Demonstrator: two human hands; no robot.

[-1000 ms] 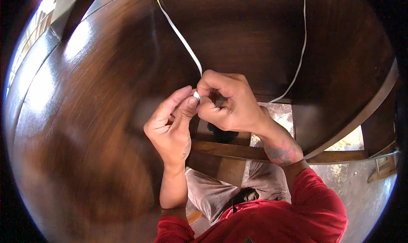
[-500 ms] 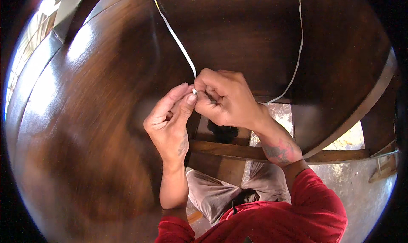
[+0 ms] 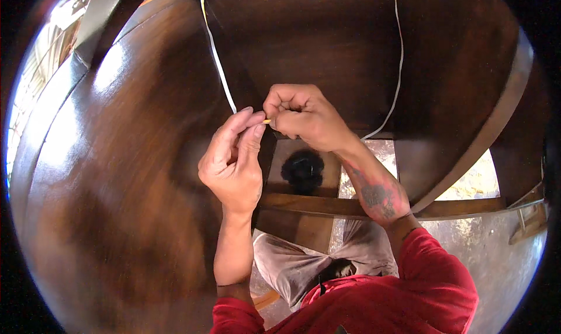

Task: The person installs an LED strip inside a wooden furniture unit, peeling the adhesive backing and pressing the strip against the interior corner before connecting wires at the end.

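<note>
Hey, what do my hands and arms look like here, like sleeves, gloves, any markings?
Your left hand and right hand are both bare, with no gloves showing. The left sleeve and right sleeve are red and leave the forearms uncovered. The right forearm carries a tattoo, a dark patch with reddish areas; its design is too blurred to read.
</note>
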